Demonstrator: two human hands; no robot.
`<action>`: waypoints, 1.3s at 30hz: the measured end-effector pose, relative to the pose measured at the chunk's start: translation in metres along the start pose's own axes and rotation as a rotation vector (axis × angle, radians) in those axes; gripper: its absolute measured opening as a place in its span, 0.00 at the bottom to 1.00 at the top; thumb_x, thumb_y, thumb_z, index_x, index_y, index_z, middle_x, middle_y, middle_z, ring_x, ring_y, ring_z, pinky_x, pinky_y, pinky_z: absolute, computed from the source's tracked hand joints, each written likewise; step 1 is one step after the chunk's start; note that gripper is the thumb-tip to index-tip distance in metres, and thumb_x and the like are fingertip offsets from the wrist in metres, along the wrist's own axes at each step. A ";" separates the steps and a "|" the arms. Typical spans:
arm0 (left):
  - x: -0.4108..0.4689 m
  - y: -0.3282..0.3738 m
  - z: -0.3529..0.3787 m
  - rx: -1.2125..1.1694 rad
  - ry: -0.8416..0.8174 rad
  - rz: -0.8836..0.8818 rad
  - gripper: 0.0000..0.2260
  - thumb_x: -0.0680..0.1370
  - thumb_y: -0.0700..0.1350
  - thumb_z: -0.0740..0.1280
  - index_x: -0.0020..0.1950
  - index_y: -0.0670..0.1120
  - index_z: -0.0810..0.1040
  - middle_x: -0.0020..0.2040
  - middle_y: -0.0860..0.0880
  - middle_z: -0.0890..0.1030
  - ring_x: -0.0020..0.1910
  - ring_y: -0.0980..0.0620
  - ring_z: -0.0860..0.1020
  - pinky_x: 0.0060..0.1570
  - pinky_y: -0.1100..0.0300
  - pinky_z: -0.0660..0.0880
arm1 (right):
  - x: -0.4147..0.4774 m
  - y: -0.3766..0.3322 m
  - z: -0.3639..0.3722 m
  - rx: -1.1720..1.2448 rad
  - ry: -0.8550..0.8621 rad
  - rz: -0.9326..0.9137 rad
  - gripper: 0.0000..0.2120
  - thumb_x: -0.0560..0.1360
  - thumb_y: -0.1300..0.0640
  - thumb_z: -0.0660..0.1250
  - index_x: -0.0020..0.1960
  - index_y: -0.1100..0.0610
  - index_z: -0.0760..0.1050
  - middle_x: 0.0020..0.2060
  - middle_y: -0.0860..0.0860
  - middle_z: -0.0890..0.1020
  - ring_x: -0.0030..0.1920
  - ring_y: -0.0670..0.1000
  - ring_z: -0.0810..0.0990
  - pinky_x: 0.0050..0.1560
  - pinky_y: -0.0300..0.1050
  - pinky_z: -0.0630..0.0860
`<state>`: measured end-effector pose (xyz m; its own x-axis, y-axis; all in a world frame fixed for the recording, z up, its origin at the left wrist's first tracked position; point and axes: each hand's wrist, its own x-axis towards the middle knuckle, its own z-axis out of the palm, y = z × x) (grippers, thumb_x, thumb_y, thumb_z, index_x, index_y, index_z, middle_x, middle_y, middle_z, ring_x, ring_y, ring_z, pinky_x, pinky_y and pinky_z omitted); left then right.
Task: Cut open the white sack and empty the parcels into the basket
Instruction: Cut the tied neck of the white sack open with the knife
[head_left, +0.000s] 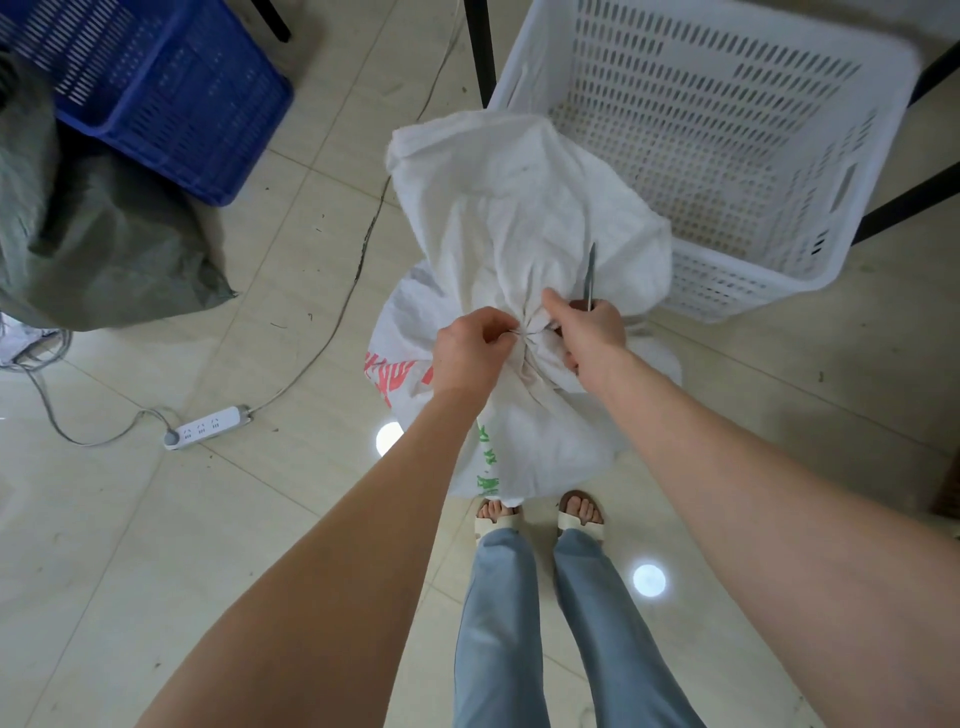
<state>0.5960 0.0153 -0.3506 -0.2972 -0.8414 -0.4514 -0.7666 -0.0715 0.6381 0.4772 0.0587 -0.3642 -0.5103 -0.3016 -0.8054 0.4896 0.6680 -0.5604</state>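
Forearms (363, 545) from bottom edge, left hand (470, 345) pinching neck of white sack (519, 208), right hand (589, 332) curled round blade (590, 275), basket (727, 104) open upper right

Looks like a parcel sorting / stock rm, not a home. Evidence: glossy beige tiled floor (156, 519), scuffed w/ bits of debris. Big perforated plastic basket (675, 78) + blue crate (171, 104) of same type, both sitting on floor. Woven white sack (519, 208) w/ red & green print, 2nd grey-green sack (104, 244) slumped at left. Power strip (208, 426) w/ cable (340, 319) trailing loose across tiles. Black furniture legs (480, 47) by the basket. Ceiling-light reflections (649, 580) on floor, so indoors.
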 end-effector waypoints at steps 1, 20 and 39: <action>0.001 0.000 0.000 0.000 0.007 -0.015 0.07 0.74 0.39 0.67 0.49 0.47 0.83 0.45 0.52 0.84 0.44 0.58 0.78 0.42 0.74 0.70 | -0.003 0.002 -0.001 -0.040 0.042 -0.033 0.18 0.72 0.42 0.66 0.47 0.58 0.71 0.37 0.51 0.75 0.35 0.51 0.72 0.32 0.40 0.71; 0.003 0.015 0.010 0.013 0.033 -0.077 0.08 0.74 0.38 0.67 0.50 0.44 0.83 0.46 0.49 0.84 0.44 0.56 0.78 0.46 0.67 0.72 | -0.059 0.057 -0.024 -0.210 -0.068 -0.299 0.12 0.80 0.56 0.57 0.46 0.60 0.76 0.26 0.52 0.76 0.26 0.47 0.71 0.28 0.36 0.69; 0.003 0.008 0.012 -0.051 0.019 -0.028 0.10 0.74 0.37 0.66 0.51 0.49 0.81 0.36 0.53 0.78 0.33 0.61 0.74 0.27 0.78 0.69 | -0.058 0.062 -0.023 -0.318 -0.128 -0.275 0.10 0.79 0.56 0.59 0.52 0.54 0.78 0.26 0.52 0.77 0.21 0.42 0.70 0.28 0.37 0.68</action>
<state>0.5825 0.0188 -0.3538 -0.2644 -0.8486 -0.4581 -0.7442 -0.1226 0.6566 0.5210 0.1340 -0.3475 -0.4896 -0.5660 -0.6632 0.0959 0.7211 -0.6862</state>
